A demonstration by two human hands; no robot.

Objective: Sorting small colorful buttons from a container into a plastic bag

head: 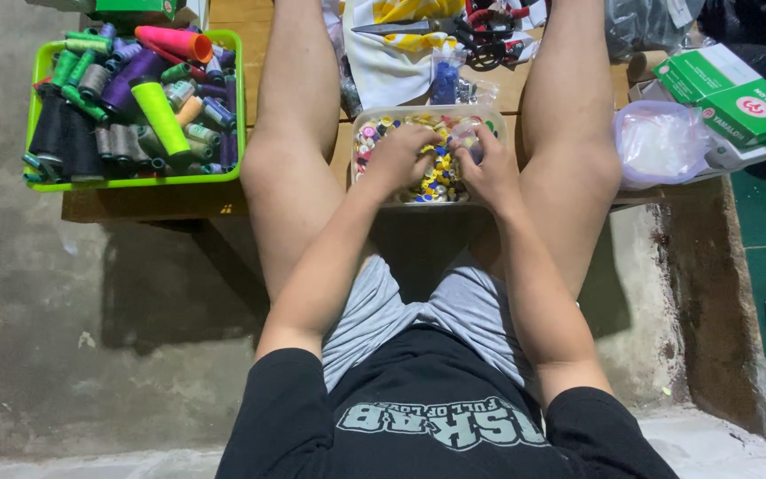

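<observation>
Hands side by side, dug into clear tub of mixed buttons between knees on wooden bench; fingers curled among buttons (exact grip impossible to tell), left and right equally near, tub's long axis crosswise.

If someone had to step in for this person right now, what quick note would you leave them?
Left hand: fingers down in the clear button tub, sorting through mixed coloured buttons.
Right hand: also in the tub, at its right side, fingertips pinched together; whether it holds a button is hidden.
The tub sits on the wooden bench between the knees. A green basket of thread cones is to the left, scissors lie behind, and green boxes are to the right.
Done: no buttons are set apart.
Left: the tub is full and unsorted.
</observation>
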